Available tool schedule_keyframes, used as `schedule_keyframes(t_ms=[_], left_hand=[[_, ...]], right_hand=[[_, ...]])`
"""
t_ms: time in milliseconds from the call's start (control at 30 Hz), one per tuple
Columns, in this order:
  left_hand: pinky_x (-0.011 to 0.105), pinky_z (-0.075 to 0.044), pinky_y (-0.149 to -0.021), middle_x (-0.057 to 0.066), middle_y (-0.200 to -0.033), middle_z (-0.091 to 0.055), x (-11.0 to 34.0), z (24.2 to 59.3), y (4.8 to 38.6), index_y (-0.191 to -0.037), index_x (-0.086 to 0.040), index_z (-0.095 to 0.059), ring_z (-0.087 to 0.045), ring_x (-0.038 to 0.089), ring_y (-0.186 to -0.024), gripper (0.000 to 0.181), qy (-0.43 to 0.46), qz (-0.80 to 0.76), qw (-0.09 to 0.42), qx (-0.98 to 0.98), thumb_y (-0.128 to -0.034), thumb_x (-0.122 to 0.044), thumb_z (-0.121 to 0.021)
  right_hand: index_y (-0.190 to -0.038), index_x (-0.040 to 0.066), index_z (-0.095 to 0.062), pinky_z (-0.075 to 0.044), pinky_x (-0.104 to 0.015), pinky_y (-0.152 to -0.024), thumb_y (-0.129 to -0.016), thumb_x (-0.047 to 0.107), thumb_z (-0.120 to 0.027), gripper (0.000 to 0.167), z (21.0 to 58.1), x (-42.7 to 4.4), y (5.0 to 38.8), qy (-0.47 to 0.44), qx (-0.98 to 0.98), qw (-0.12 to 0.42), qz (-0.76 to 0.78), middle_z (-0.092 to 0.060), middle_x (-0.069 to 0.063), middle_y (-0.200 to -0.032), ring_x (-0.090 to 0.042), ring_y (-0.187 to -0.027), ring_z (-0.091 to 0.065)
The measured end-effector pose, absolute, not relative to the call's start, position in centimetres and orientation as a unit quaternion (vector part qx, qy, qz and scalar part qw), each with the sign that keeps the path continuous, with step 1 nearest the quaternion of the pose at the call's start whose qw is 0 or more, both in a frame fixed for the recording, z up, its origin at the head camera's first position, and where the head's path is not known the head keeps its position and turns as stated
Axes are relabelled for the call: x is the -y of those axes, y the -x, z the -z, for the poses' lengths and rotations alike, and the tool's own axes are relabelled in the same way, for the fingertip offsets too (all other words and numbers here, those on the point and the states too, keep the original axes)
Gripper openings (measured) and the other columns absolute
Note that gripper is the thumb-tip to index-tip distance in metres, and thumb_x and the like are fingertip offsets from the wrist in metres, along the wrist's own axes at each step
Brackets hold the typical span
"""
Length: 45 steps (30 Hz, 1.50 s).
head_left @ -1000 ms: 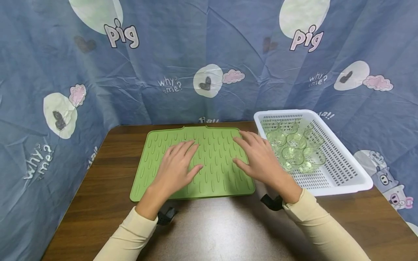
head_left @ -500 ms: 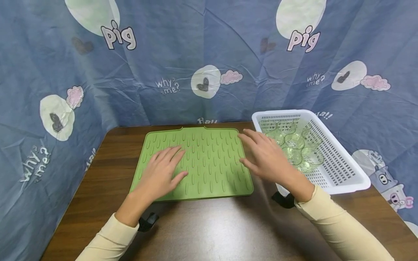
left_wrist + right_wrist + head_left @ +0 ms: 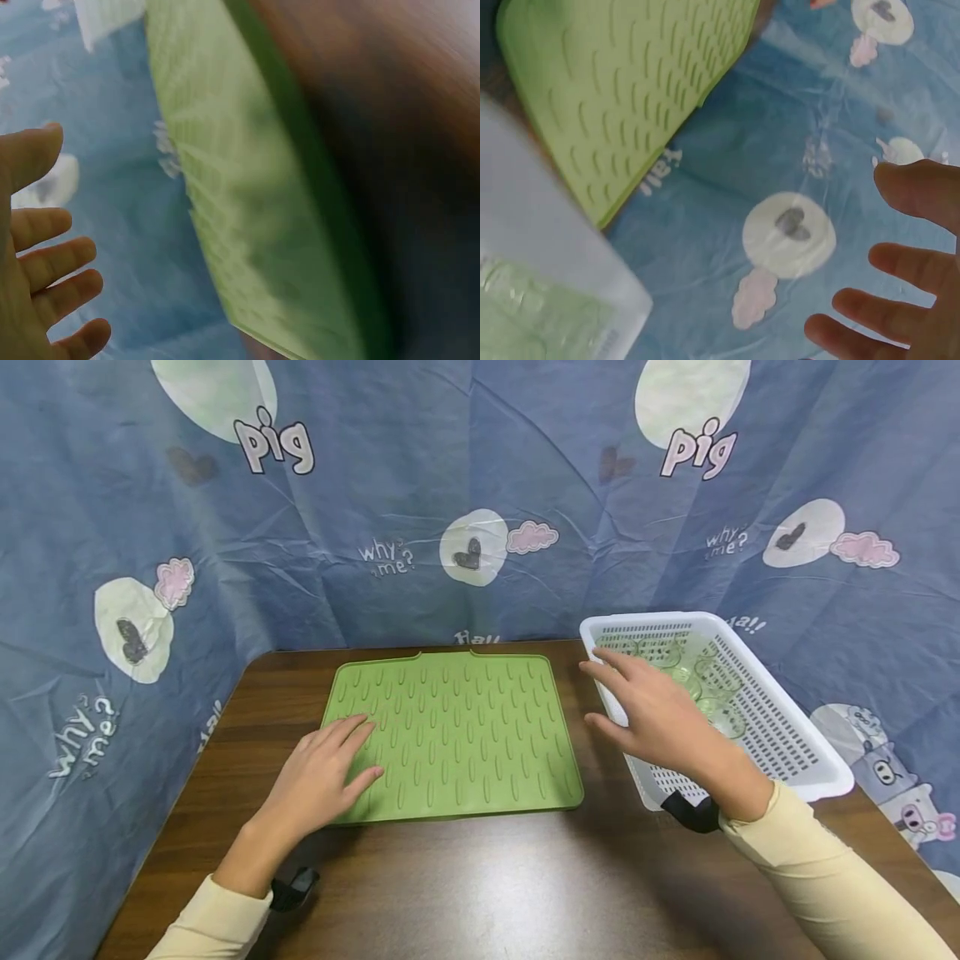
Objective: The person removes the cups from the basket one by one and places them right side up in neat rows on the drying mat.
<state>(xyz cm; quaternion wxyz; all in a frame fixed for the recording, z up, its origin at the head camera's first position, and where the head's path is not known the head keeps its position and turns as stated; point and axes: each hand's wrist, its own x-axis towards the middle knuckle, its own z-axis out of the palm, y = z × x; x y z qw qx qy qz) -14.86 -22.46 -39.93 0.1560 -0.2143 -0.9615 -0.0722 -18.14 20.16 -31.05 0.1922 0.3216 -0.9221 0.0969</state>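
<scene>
A green ridged mat (image 3: 465,735) lies flat on the wooden table. My left hand (image 3: 311,781) hovers around the mat's left front part, fingers spread and holding nothing. In the left wrist view that hand's fingers (image 3: 64,292) are loosely extended, well apart from the mat. To the right, a white slotted basket (image 3: 798,739) holds several clear greenish glasses (image 3: 720,677). Over the basket's left side is my right hand (image 3: 660,710), fingers loosely extended with nothing in them. It hides some of the glasses in the head view.
The brown table (image 3: 465,885) reaches toward the viewer in front of the mat. A blue printed curtain (image 3: 315,577) hangs behind the table and along both sides. The basket's near left corner stands a little right of the mat.
My left hand has moved left and toward the viewer across the mat. My right hand has shifted right from the mat's edge to over the basket. Mat, basket and glasses stay put.
</scene>
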Motion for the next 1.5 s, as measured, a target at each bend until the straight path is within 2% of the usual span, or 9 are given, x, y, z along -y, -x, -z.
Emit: schedule_keyframes(t_ms=[200, 433, 600, 833, 1100, 1367, 1500], left_hand=[[0.065, -0.043, -0.099, 0.022, -0.145, -0.052, 24.9, 41.3, 14.1, -0.143, -0.001, -0.051, -0.051, 0.044, -0.131, 0.065, 0.18, 0.087, 0.1, 0.975, -0.092, -0.038, -0.069], [0.068, -0.042, -0.094, 0.024, -0.144, -0.052, 27.3, 42.6, 13.7, -0.144, -0.002, -0.049, -0.05, 0.049, -0.128, 0.069, 0.159, 0.086, 0.051, 0.982, -0.0916, -0.042, -0.068], [0.069, -0.041, -0.094, 0.024, -0.144, -0.051, 28.2, 43.3, 13.6, -0.145, -0.003, -0.049, -0.049, 0.048, -0.129, 0.072, 0.15, 0.091, 0.021, 0.984, -0.0912, -0.048, -0.066], [0.07, -0.041, -0.094, 0.025, -0.148, -0.047, 28.3, 43.4, 13.4, -0.145, -0.001, -0.048, -0.048, 0.05, -0.13, 0.073, 0.151, 0.097, -0.002, 0.984, -0.0923, -0.049, -0.065], [0.069, -0.042, -0.095, 0.025, -0.153, -0.04, 28.8, 43.9, 13.4, -0.144, 0.002, -0.049, -0.044, 0.05, -0.133, 0.069, 0.166, 0.097, -0.022, 0.981, -0.0949, -0.044, -0.063], [0.067, -0.042, -0.095, 0.027, -0.153, -0.038, 29.1, 44.4, 13.1, -0.144, 0.004, -0.048, -0.043, 0.051, -0.133, 0.075, 0.167, 0.11, -0.023, 0.98, -0.0931, -0.05, -0.063], [0.069, -0.042, -0.094, 0.027, -0.155, -0.036, 29.3, 44.5, 13.0, -0.146, 0.003, -0.045, -0.041, 0.052, -0.135, 0.079, 0.164, 0.115, -0.041, 0.979, -0.0933, -0.053, -0.062]], right_hand=[[-0.139, 0.007, -0.054, -0.05, -0.062, -0.091, -0.085, 0.027, -0.076, 0.061, 30.1, -22.5, 17.9, -0.301, 0.932, 0.18, -0.092, -0.053, -0.021, -0.144, -0.044, -0.123, -0.057], [-0.136, 0.005, -0.057, -0.046, -0.061, -0.097, -0.082, 0.023, -0.078, 0.061, 29.1, -26.4, 17.7, -0.257, 0.946, 0.178, -0.088, -0.057, -0.021, -0.138, -0.045, -0.122, -0.057], [-0.138, 0.009, -0.057, -0.047, -0.065, -0.087, -0.085, 0.027, -0.076, 0.059, 28.3, -28.9, 17.5, -0.203, 0.962, 0.165, -0.083, -0.057, -0.019, -0.139, -0.043, -0.124, -0.056], [-0.138, 0.009, -0.055, -0.043, -0.068, -0.09, -0.089, 0.028, -0.073, 0.056, 28.0, -31.4, 17.4, -0.166, 0.97, 0.152, -0.093, -0.055, -0.022, -0.139, -0.046, -0.126, -0.052], [-0.133, 0.005, -0.058, -0.045, -0.064, -0.083, -0.09, 0.027, -0.072, 0.05, 28.5, -34.0, 17.7, -0.15, 0.969, 0.158, -0.114, -0.059, -0.023, -0.132, -0.043, -0.109, -0.062], [-0.132, 0.005, -0.058, -0.046, -0.063, -0.08, -0.092, 0.026, -0.069, 0.046, 29.8, -35.5, 18.4, -0.134, 0.976, 0.124, -0.114, -0.061, -0.025, -0.129, -0.045, -0.106, -0.064], [-0.13, 0.002, -0.059, -0.048, -0.063, -0.078, -0.091, 0.023, -0.07, 0.046, 30.9, -36.2, 18.8, -0.142, 0.976, 0.118, -0.114, -0.062, -0.028, -0.126, -0.046, -0.102, -0.066]])
